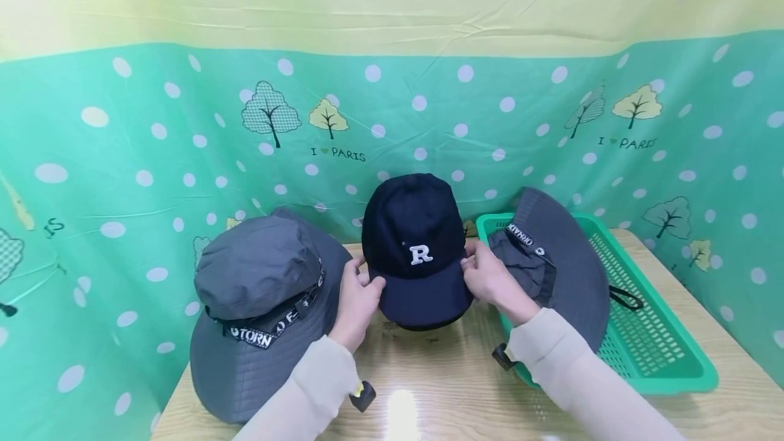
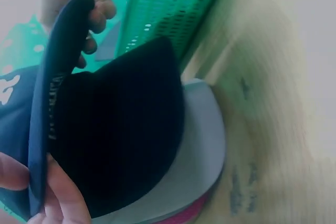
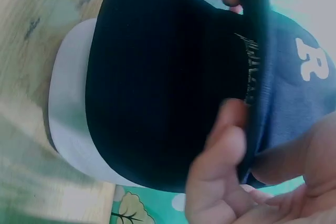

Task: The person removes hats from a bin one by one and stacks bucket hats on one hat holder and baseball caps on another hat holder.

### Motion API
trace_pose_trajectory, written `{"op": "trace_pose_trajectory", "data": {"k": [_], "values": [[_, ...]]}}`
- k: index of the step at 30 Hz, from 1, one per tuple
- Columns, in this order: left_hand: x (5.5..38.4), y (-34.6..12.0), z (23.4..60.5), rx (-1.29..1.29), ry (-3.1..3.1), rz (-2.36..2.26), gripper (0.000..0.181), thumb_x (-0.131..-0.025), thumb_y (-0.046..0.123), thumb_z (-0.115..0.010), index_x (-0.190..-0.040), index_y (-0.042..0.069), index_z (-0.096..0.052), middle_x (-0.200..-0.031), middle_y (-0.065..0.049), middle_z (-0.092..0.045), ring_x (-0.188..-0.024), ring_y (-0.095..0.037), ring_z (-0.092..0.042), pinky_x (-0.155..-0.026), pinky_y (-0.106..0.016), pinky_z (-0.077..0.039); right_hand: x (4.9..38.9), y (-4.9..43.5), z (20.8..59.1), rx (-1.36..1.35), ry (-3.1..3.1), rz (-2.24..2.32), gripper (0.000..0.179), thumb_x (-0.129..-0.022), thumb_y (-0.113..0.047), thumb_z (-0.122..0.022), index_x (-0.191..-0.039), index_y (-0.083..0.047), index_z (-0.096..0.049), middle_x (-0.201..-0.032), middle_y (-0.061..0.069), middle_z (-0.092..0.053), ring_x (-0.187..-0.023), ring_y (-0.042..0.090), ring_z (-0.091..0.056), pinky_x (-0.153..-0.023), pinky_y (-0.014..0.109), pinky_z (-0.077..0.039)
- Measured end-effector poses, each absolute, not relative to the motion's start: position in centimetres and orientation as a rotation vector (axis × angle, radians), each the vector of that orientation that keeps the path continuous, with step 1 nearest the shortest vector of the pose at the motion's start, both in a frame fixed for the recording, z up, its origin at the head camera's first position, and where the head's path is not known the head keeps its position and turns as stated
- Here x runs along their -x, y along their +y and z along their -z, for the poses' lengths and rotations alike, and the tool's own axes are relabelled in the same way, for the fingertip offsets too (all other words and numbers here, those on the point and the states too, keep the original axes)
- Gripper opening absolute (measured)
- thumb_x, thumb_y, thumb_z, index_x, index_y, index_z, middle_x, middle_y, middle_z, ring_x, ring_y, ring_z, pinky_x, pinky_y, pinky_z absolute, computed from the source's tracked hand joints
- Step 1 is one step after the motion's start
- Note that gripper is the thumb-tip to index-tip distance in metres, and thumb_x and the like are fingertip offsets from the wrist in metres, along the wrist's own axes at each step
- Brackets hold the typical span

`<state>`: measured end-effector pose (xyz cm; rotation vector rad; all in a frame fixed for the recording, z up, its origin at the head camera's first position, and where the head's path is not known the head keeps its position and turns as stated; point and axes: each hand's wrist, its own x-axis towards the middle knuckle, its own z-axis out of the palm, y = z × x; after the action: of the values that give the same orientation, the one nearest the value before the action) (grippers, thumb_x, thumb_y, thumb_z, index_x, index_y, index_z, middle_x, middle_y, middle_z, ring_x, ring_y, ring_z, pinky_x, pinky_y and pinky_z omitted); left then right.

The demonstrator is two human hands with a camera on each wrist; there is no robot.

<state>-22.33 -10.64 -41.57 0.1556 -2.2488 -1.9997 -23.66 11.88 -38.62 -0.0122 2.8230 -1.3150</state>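
Observation:
Both hands hold a navy baseball cap with a white letter R by the two sides of its brim. My left hand pinches the left side, thumb on top and fingers underneath. On the opposite side, my right hand grips the brim the same way. Below the navy cap, the wrist views show a stack of caps: a black brim, then a white brim, with a pink edge lowest. The raised navy brim stands apart from the black one.
A grey wide-brimmed hat with a lettered band sits at the left of the wooden table. Another grey hat leans in a green basket on the right. Behind hangs a dotted green and yellow curtain.

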Motion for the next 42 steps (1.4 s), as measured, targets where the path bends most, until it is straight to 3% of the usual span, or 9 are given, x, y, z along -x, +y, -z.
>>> {"op": "trace_pose_trajectory", "data": {"k": [4,8,11,15,20,25,29,34,42], "values": [[21.9,-10.4,41.7,-0.120,-2.243,1.885,0.052,-0.085,0.002,-0.061,-0.132,-0.003,-0.040,-0.073,-0.005,-0.057,-0.059,-0.012,-0.049,-0.055,-0.023,-0.041,23.1,11.7,38.7,0.040,2.826,1.322,0.043,-0.100,-0.018,-0.042,-0.137,0.000,-0.034,-0.121,0.023,-0.054,-0.102,0.037,-0.057,-0.083,0.045,-0.046],[21.8,-10.1,40.5,-0.050,-2.193,1.918,0.064,-0.088,0.006,-0.063,-0.143,0.004,-0.031,-0.072,-0.003,-0.054,-0.056,-0.014,-0.051,-0.053,-0.027,-0.047,22.5,11.1,38.5,0.079,2.943,1.332,0.064,-0.098,-0.030,-0.048,-0.147,0.003,-0.024,-0.145,0.026,-0.035,-0.134,0.037,-0.034,-0.106,0.050,-0.032],[22.0,-10.2,39.5,-0.024,-2.168,1.935,0.070,-0.089,0.009,-0.064,-0.149,0.010,-0.027,-0.070,-0.004,-0.055,-0.050,-0.016,-0.052,-0.048,-0.034,-0.050,22.2,10.3,38.1,0.055,3.027,1.280,0.073,-0.096,-0.041,-0.049,-0.148,0.004,-0.023,-0.147,0.026,-0.031,-0.135,0.036,-0.030,-0.107,0.051,-0.030],[22.7,-10.5,38.8,-0.030,-2.209,1.900,0.069,-0.090,0.013,-0.065,-0.149,0.008,-0.030,-0.064,-0.001,-0.054,-0.042,-0.015,-0.050,-0.042,-0.032,-0.049,22.4,9.5,37.5,-0.032,3.093,1.127,0.079,-0.093,-0.055,-0.047,-0.147,0.000,-0.029,-0.141,0.026,-0.036,-0.124,0.039,-0.042,-0.098,0.057,-0.038],[23.2,-10.7,40.0,-0.087,-2.326,1.809,0.060,-0.091,0.015,-0.064,-0.143,0.000,-0.038,-0.055,0.002,-0.045,-0.041,-0.014,-0.047,-0.045,-0.028,-0.044,22.5,8.7,38.0,-0.066,3.129,0.951,0.078,-0.094,-0.056,-0.045,-0.144,0.002,-0.035,-0.132,0.029,-0.040,-0.109,0.044,-0.052,-0.087,0.057,-0.044],[22.7,-10.4,42.5,-0.131,-2.364,1.636,0.053,-0.091,0.014,-0.062,-0.137,-0.004,-0.041,-0.065,-0.005,-0.053,-0.064,-0.021,-0.055,-0.069,-0.036,-0.047,21.8,7.6,40.2,-0.126,3.153,0.857,0.077,-0.096,-0.053,-0.044,-0.145,0.004,-0.029,-0.129,0.031,-0.038,-0.090,0.043,-0.059,-0.075,0.052,-0.048],[22.3,-10.1,44.6,-0.190,-2.377,1.507,0.041,-0.092,0.015,-0.062,-0.125,-0.002,-0.045,-0.088,-0.012,-0.060,-0.085,-0.028,-0.056,-0.081,-0.042,-0.044,21.2,6.5,42.5,-0.199,3.171,0.913,0.077,-0.097,-0.049,-0.046,-0.148,0.004,-0.021,-0.131,0.031,-0.033,-0.081,0.040,-0.059,-0.067,0.049,-0.049],[22.4,-9.7,46.2,-0.215,-2.383,1.432,0.026,-0.091,0.016,-0.064,-0.105,0.003,-0.046,-0.086,-0.010,-0.058,-0.077,-0.025,-0.054,-0.072,-0.039,-0.044,21.3,6.1,44.7,-0.229,3.201,0.994,0.079,-0.097,-0.044,-0.049,-0.149,0.005,-0.015,-0.131,0.030,-0.031,-0.078,0.041,-0.060,-0.067,0.049,-0.049],[22.6,-9.3,47.4,-0.245,-2.373,1.403,0.025,-0.090,0.015,-0.065,-0.100,0.005,-0.045,-0.084,-0.010,-0.058,-0.078,-0.029,-0.056,-0.072,-0.043,-0.044,21.9,6.5,47.2,-0.211,3.219,0.973,0.080,-0.097,-0.048,-0.046,-0.151,0.000,-0.011,-0.127,0.026,-0.032,-0.066,0.034,-0.057,-0.054,0.043,-0.045]]}}
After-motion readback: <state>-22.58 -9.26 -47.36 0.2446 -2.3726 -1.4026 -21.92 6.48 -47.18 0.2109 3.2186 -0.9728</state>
